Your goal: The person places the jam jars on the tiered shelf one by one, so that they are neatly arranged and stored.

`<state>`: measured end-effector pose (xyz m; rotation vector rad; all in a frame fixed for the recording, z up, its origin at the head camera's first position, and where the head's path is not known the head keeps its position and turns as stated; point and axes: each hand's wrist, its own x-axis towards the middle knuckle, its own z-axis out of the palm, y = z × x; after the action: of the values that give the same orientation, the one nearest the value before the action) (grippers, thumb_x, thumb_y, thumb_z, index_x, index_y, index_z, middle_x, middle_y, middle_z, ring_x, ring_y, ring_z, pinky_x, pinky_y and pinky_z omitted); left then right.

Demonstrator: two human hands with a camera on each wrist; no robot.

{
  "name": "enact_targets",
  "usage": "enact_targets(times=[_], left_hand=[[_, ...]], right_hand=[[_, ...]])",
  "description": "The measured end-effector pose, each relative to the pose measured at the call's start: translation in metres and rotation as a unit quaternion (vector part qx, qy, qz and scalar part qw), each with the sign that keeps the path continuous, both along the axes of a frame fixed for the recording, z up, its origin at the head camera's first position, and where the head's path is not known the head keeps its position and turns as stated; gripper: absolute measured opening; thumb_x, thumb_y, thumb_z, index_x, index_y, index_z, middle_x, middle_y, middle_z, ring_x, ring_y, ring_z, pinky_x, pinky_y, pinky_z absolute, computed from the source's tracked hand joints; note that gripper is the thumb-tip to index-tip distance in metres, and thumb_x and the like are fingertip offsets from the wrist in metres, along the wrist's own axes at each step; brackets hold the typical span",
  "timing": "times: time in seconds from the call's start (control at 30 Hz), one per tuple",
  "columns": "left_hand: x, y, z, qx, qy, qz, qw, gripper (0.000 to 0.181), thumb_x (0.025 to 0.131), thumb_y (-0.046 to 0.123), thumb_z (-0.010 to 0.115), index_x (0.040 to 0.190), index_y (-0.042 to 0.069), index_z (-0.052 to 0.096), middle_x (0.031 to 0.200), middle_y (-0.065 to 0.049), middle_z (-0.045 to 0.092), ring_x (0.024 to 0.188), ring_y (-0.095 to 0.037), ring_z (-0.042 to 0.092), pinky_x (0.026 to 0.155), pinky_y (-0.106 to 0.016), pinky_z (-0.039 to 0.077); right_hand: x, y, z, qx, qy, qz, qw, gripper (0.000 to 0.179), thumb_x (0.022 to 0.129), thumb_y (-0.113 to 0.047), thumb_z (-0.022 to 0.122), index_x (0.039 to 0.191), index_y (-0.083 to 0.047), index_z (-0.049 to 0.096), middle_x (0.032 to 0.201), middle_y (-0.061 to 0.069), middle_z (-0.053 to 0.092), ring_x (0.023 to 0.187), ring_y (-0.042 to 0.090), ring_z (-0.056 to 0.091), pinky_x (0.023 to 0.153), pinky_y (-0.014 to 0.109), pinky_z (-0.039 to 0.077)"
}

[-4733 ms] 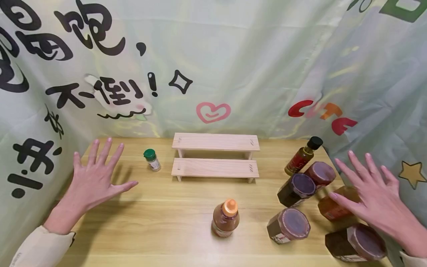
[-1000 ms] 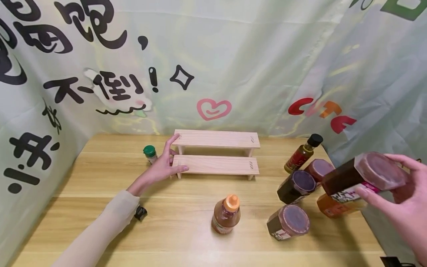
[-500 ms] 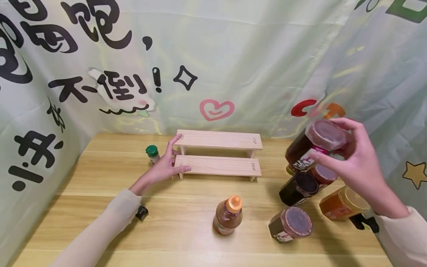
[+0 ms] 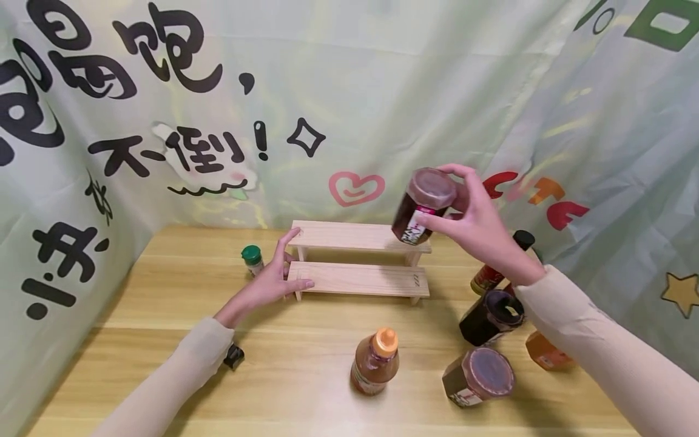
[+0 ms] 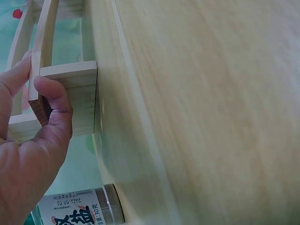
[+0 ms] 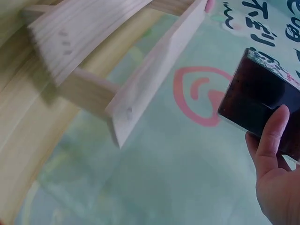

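Note:
My right hand grips a dark, faceted jar with a wrapped lid, tilted and held up over the right end of the top step. In the right wrist view the dark jar is raised above the pale wooden boards. My left hand holds the left end of the two-step wooden rack. Seen from the left wrist, its thumb and fingers pinch a step board. Close beside that hand stands a small green-capped shaker, partly hidden by it.
An orange-capped squeeze bottle stands in front of the rack. To the right are a dark jar, another wrapped jar, an orange jar and a black-capped bottle, several partly covered by the right arm. A printed curtain hangs behind.
My right hand picked up the dark jar from the front right and carried it left and back to the rack. My left hand moved from open in the air to holding the rack's left end.

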<state>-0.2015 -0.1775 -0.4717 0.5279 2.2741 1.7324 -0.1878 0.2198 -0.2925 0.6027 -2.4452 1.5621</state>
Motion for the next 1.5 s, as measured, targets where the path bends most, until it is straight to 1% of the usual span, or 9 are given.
enact_targets(times=[0.1, 0.2, 0.43, 0.67, 0.77, 1.0, 1.2, 1.33, 1.5], left_hand=[[0.000, 0.000, -0.001, 0.003, 0.001, -0.001, 1.0000, 0.121, 0.095, 0.010, 0.088, 0.170, 0.053, 0.004, 0.132, -0.028, 0.038, 0.073, -0.027, 0.060, 0.048, -0.038, 0.056], [0.000, 0.000, -0.002, 0.005, -0.002, 0.000, 1.0000, 0.121, 0.095, 0.011, 0.089, 0.169, 0.054, 0.004, 0.130, -0.028, 0.038, 0.073, -0.027, 0.061, 0.048, -0.038, 0.056], [0.000, 0.000, -0.001, 0.000, -0.005, 0.004, 1.0000, 0.120, 0.095, 0.011, 0.088, 0.169, 0.056, 0.005, 0.127, -0.027, 0.041, 0.071, -0.027, 0.061, 0.048, -0.038, 0.056], [0.000, 0.001, 0.001, -0.007, 0.002, 0.010, 0.9999, 0.121, 0.095, 0.008, 0.088, 0.170, 0.054, 0.005, 0.124, -0.026, 0.044, 0.067, -0.025, 0.059, 0.047, -0.035, 0.055], [0.001, 0.001, 0.001, -0.005, -0.002, 0.012, 0.9999, 0.121, 0.094, 0.007, 0.088, 0.170, 0.054, 0.005, 0.123, -0.026, 0.045, 0.069, -0.027, 0.061, 0.047, -0.034, 0.055], [0.000, 0.001, 0.000, -0.009, 0.006, 0.006, 0.9999, 0.120, 0.095, 0.007, 0.087, 0.173, 0.046, 0.004, 0.124, -0.029, 0.043, 0.073, -0.027, 0.061, 0.046, -0.036, 0.054], [0.001, 0.002, 0.000, -0.007, 0.000, 0.005, 1.0000, 0.122, 0.094, 0.005, 0.087, 0.172, 0.047, 0.004, 0.124, -0.028, 0.043, 0.072, -0.028, 0.062, 0.046, -0.036, 0.054], [0.001, 0.003, 0.000, 0.000, -0.009, 0.003, 1.0000, 0.123, 0.094, 0.005, 0.087, 0.171, 0.052, 0.004, 0.123, -0.026, 0.045, 0.071, -0.030, 0.064, 0.046, -0.035, 0.055], [-0.002, 0.001, -0.002, 0.007, -0.013, 0.005, 0.9999, 0.123, 0.094, 0.006, 0.088, 0.169, 0.057, 0.005, 0.122, -0.027, 0.046, 0.071, -0.032, 0.066, 0.047, -0.036, 0.056]], right_hand=[[-0.019, -0.019, -0.007, -0.020, -0.009, 0.022, 0.9995, 0.079, 0.093, -0.010, 0.089, 0.156, -0.017, 0.042, 0.136, 0.012, 0.068, 0.113, 0.026, 0.070, 0.078, 0.026, 0.061], [-0.033, -0.035, -0.014, -0.037, -0.024, 0.044, 0.9981, 0.080, 0.092, -0.008, 0.090, 0.156, -0.016, 0.043, 0.136, 0.014, 0.069, 0.114, 0.028, 0.070, 0.079, 0.029, 0.062], [-0.052, -0.063, -0.034, -0.046, -0.067, 0.095, 0.9922, 0.082, 0.089, -0.004, 0.091, 0.155, -0.016, 0.043, 0.141, 0.013, 0.065, 0.122, 0.031, 0.069, 0.090, 0.037, 0.063], [-0.059, -0.085, -0.049, -0.044, -0.081, 0.107, 0.9900, 0.085, 0.088, -0.004, 0.093, 0.156, -0.017, 0.043, 0.145, 0.011, 0.062, 0.125, 0.031, 0.066, 0.099, 0.045, 0.060], [-0.062, -0.092, -0.053, -0.041, -0.082, 0.109, 0.9897, 0.085, 0.089, -0.005, 0.092, 0.157, -0.016, 0.042, 0.145, 0.012, 0.061, 0.127, 0.031, 0.065, 0.102, 0.048, 0.059], [-0.068, -0.101, -0.058, -0.039, -0.092, 0.110, 0.9888, 0.087, 0.088, -0.005, 0.093, 0.158, -0.018, 0.043, 0.144, 0.013, 0.061, 0.129, 0.032, 0.064, 0.103, 0.049, 0.059], [-0.067, -0.103, -0.058, -0.038, -0.099, 0.104, 0.9888, 0.087, 0.088, -0.004, 0.092, 0.158, -0.018, 0.043, 0.145, 0.014, 0.061, 0.130, 0.033, 0.063, 0.103, 0.049, 0.059], [-0.067, -0.103, -0.060, -0.033, -0.101, 0.102, 0.9892, 0.088, 0.088, -0.004, 0.092, 0.159, -0.019, 0.042, 0.146, 0.013, 0.060, 0.131, 0.032, 0.062, 0.103, 0.050, 0.058], [-0.068, -0.103, -0.059, -0.014, -0.089, 0.109, 0.9899, 0.090, 0.090, -0.006, 0.091, 0.162, -0.016, 0.038, 0.147, 0.014, 0.058, 0.132, 0.033, 0.061, 0.108, 0.052, 0.054]])
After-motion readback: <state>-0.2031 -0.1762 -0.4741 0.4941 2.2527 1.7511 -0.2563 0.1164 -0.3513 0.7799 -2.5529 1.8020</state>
